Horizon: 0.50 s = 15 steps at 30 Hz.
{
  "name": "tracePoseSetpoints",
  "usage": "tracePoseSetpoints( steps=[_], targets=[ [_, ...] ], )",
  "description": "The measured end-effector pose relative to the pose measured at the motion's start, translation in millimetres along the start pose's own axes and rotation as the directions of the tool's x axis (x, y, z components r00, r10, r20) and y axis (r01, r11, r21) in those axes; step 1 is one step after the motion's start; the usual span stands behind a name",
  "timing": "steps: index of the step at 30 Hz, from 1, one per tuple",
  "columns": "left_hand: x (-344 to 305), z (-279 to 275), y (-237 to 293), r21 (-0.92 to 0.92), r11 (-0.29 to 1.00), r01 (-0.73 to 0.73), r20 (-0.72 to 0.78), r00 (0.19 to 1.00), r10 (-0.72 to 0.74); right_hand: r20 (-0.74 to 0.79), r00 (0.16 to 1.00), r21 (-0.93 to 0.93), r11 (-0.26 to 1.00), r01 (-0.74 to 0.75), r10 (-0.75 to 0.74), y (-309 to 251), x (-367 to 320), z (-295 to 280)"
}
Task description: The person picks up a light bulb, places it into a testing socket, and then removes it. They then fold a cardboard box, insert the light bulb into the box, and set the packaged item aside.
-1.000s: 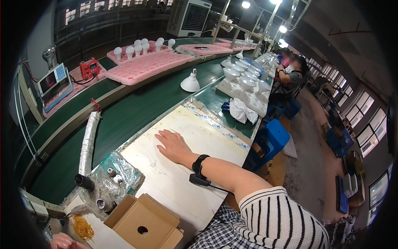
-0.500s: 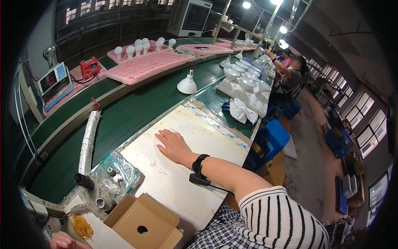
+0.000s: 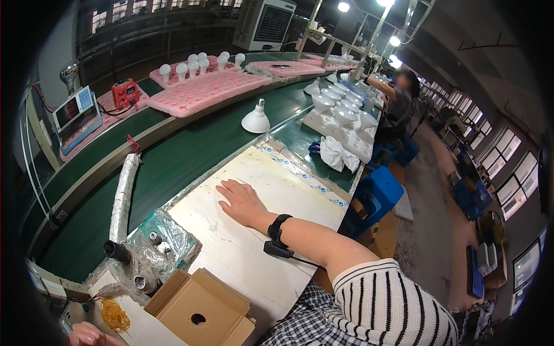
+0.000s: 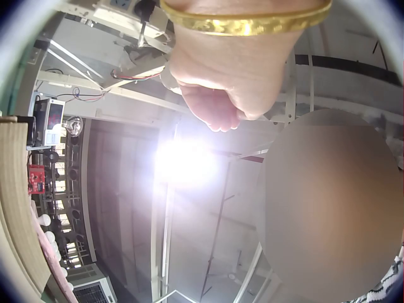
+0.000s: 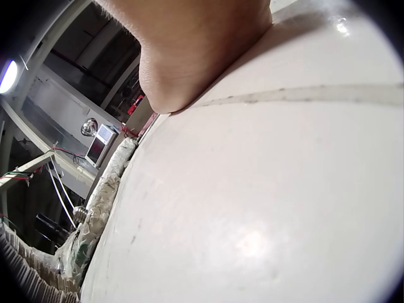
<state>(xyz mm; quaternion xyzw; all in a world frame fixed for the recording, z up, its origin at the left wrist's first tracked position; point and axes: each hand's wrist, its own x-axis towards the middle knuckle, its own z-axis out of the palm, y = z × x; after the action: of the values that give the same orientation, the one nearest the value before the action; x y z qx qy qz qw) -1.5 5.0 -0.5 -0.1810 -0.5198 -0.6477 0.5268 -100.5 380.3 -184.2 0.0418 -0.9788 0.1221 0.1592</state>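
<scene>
My right hand lies flat on the white work board, palm down with the fingers spread and nothing in it. The right wrist view shows the heel of that hand against the board. At the lower left edge of the head view my left hand is partly cut off. In the left wrist view the left hand hangs with loosely curled fingers, and no object shows in it. A brown cardboard box with a round hole stands between the two hands. Beyond the right hand, a white reflector bulb stands on the green conveyor belt.
Beside the box lie yellow rubber bands and a plastic-wrapped pad with small metal parts. A foil-wrapped tube stands behind. Pink foam trays line the far side. A white foam tray holds several reflector bulbs; a white cloth lies near it.
The reflector bulb has shifted left along the conveyor belt. A person farther down the line has reached an arm toward the belt. My right hand has stayed in place.
</scene>
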Motion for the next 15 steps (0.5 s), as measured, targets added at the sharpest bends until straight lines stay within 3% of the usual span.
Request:
tracePoseSetpoints(
  steps=[13,15],
  targets=[
    [-1.3,0.0,-0.6,0.003,1.0,-0.002,0.021,1.0,0.002,0.015,1.0,0.008,1.0,-0.001,0.001,2.2,0.2,2.9],
    [-1.2,-0.1,-0.6,-0.002,1.0,-0.005,0.028,1.0,0.005,-0.055,0.998,-0.028,0.999,0.029,-0.03,3.8,-0.5,6.5]
  ],
)
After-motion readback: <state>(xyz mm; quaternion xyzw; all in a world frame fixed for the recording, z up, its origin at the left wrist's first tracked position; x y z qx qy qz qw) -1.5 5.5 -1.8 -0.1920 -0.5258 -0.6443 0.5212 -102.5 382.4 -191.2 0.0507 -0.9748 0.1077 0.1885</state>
